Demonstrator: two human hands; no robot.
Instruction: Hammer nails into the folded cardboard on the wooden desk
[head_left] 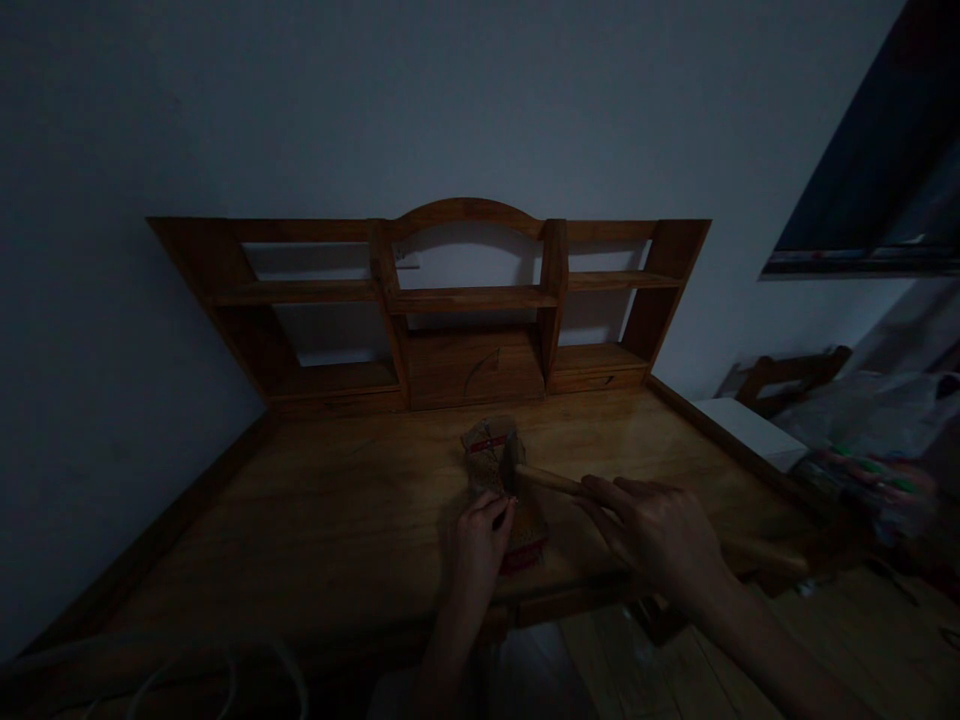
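A small woven box with red trim (496, 462) lies on the wooden desk (322, 500), near its front edge. My left hand (480, 545) rests against the box's near side with its fingers curled on it. My right hand (656, 530) grips the wooden handle of a small hammer (534, 474). The hammer's head sits on or just over the top of the box. The scene is dim, so fine detail of the box is hard to make out.
A wooden hutch with open shelves (465, 300) stands along the desk's back edge against the wall. To the right are a white box (750, 430), a wooden chair back (795, 372) and plastic-wrapped clutter (870, 440). Pale cables (187, 680) lie at lower left.
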